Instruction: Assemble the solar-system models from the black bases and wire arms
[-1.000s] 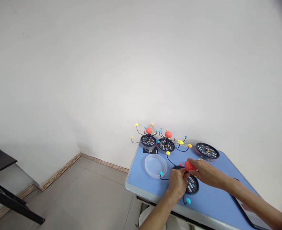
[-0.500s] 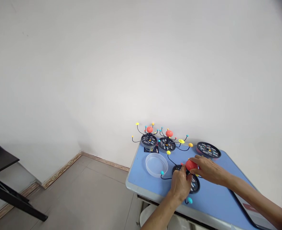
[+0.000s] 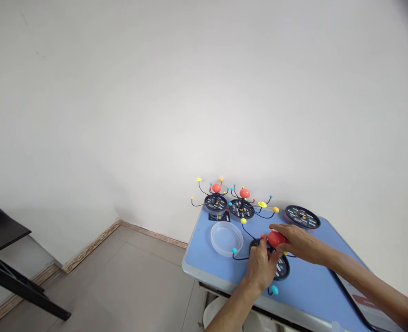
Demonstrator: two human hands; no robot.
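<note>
On the blue table (image 3: 304,286) a solar-system model stands on a black round base (image 3: 280,266), with thin black wire arms ending in small cyan and yellow balls. My right hand (image 3: 299,242) is closed over its red centre ball (image 3: 276,238). My left hand (image 3: 262,265) rests on the left side of the base, fingers curled against it near the centre post. A cyan ball (image 3: 273,289) on a wire sticks out below my left hand.
Two finished models (image 3: 215,199) (image 3: 243,204) stand at the table's far edge, a bare black base (image 3: 301,216) to their right. A clear round dish (image 3: 226,238) lies left of my hands. A dark tablet-like slab (image 3: 363,304) lies at the right. A black stand (image 3: 3,258) is on the floor, far left.
Both hands have stayed on the model; my left hand's fingers shifted slightly up toward the centre post. The view drifted a little.
</note>
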